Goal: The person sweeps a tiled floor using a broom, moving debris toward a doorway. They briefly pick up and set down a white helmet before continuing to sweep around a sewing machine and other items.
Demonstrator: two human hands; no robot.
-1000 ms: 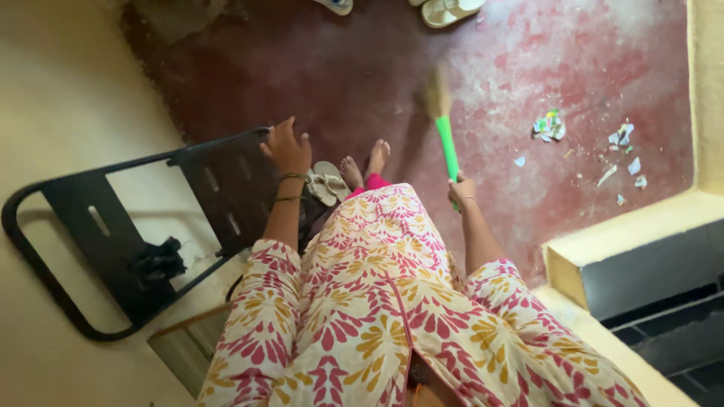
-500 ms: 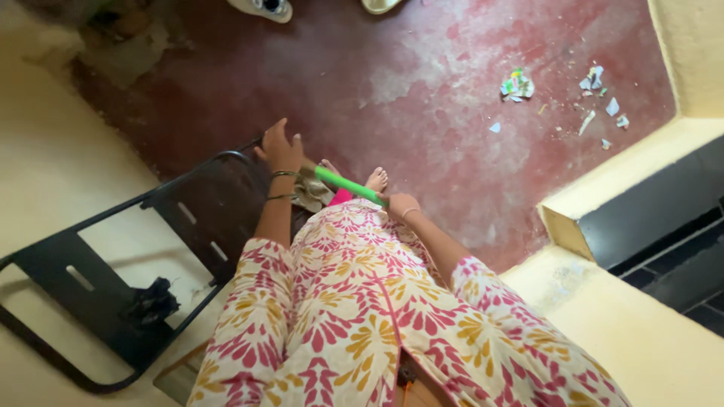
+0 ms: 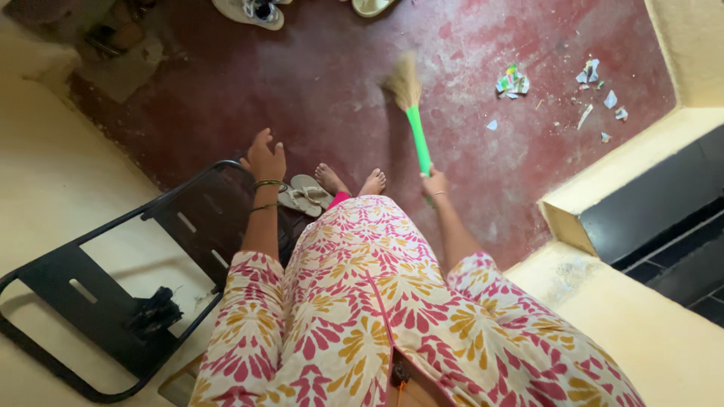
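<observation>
Head view, looking straight down: the right hand (image 3: 434,183) is wrapped tight round the green handle of the broom (image 3: 414,120), and the straw head is out ahead of the bare feet, blurred, down near the red floor (image 3: 317,90). The broom sits about mid-floor, well apart from the scraps of paper (image 3: 514,83) scattered toward the far right corner by the yellow step (image 3: 603,169). The left hand (image 3: 264,160) is spread wide, fingers splayed, holding nothing, resting on or just over the top edge of the black folding chair (image 3: 113,286); whether it touches, I cannot tell. The chair leans against the cream wall along the floor's left edge. A pair of pale sandals (image 3: 305,194) lies just beside the left foot. More footwear (image 3: 253,11) lies along the far edge.
</observation>
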